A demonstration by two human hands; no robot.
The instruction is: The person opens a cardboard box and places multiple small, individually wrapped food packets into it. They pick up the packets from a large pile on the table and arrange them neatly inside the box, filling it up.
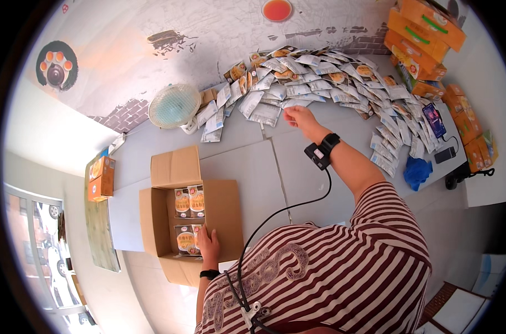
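Observation:
An open cardboard box stands on the grey table before me, flaps spread. Inside, flat food packets with a pictured bowl form two groups, one farther and one nearer. My left hand straddles the box's right edge, fingers inside over a near packet and thumb on the flap side. Beyond the box, my right hand reaches to the front of a heap of silvery-white packets. Its fingers are curled near the lowest packets; whether they pinch one is hidden. A black device with a cable is strapped to my right wrist.
A small fan stands at the heap's left. Orange cartons are stacked at the back right, and more at the far left. A phone, a dark power bank and blue crumpled plastic lie by the right edge.

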